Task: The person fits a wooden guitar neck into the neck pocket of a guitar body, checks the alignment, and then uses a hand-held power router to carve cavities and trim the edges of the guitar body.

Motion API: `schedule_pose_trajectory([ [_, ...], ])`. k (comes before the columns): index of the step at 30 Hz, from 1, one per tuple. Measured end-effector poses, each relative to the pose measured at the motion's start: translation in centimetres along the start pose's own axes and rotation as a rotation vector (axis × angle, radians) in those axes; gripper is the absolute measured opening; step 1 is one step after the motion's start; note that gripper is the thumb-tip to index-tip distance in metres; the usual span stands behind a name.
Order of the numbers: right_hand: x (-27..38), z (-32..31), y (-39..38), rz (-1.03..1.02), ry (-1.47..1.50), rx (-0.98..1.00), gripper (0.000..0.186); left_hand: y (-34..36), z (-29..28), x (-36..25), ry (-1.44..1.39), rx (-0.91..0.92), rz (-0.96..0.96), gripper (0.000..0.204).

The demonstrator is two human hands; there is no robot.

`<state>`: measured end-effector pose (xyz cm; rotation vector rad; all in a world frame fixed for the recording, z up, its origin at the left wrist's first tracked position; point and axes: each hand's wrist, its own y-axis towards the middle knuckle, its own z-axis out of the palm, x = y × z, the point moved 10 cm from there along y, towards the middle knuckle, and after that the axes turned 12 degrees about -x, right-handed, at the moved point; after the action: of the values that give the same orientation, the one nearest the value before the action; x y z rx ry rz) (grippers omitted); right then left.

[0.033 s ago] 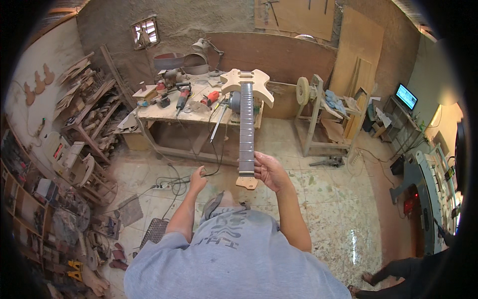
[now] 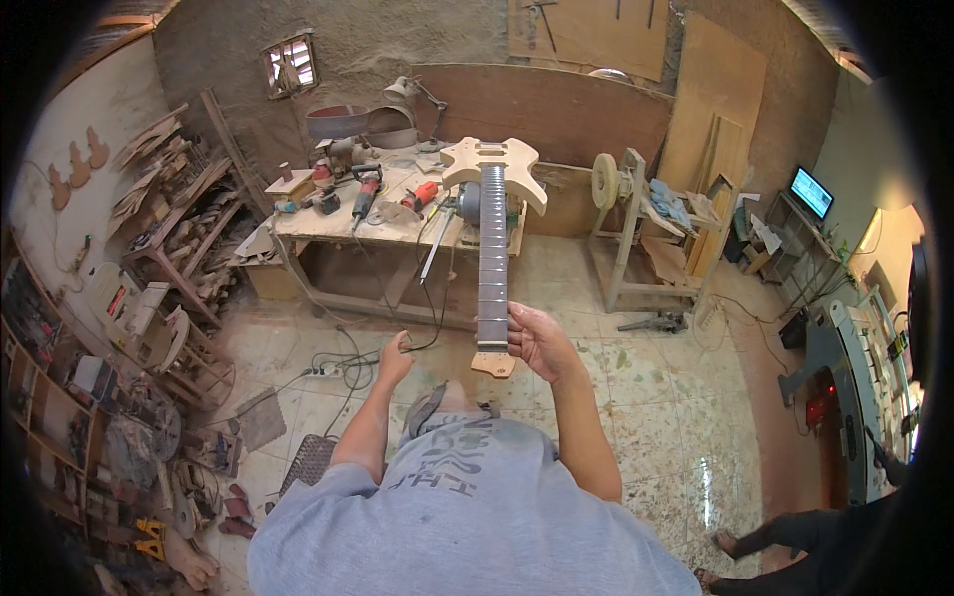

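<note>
My right hand [image 2: 542,341] is closed round the neck of an unfinished electric guitar, near its headstock. The pale wooden guitar body [image 2: 497,164] is at the far end, in front of the workbench. Its dark fretted neck [image 2: 493,263] runs toward me, ending in a small bare wood headstock [image 2: 493,365]. Apart from the guitar, my left hand [image 2: 396,360] hangs low with loosely bent fingers and nothing visible in it. A black cable [image 2: 437,333] passes close to that hand. The fingertips of my right hand are partly hidden behind the neck.
The dusty workbench [image 2: 328,223] ahead bears a red and black power tool [image 2: 367,194] and a red tool [image 2: 421,195]. Cables and a power strip [image 2: 320,372] lie on the tiled floor. A wooden stand with a round disc [image 2: 604,182] is at right. Another person's legs [image 2: 785,536] show lower right.
At lower right, the other person's foot and dark-clothed legs have shifted slightly up and left. My hands and the guitar stay as they were.
</note>
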<state>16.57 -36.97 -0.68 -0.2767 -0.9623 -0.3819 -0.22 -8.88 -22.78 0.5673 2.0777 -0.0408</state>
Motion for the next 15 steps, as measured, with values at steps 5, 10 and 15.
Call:
schedule_pose_trajectory([
  [5,0.1,-0.6,0.0,0.015,-0.005,-0.015,0.047,-0.8,-0.3,-1.6,-0.046,0.022,-0.053,0.081],
  [10,0.0,-0.5,0.3,0.062,-0.015,-0.010,0.051,0.0,-0.9,-2.5,-0.034,0.004,0.011,0.078],
  [15,-0.1,-0.6,0.1,0.078,-0.323,-0.230,0.060,0.6,0.6,-2.4,-0.236,0.170,-0.234,0.059],
])
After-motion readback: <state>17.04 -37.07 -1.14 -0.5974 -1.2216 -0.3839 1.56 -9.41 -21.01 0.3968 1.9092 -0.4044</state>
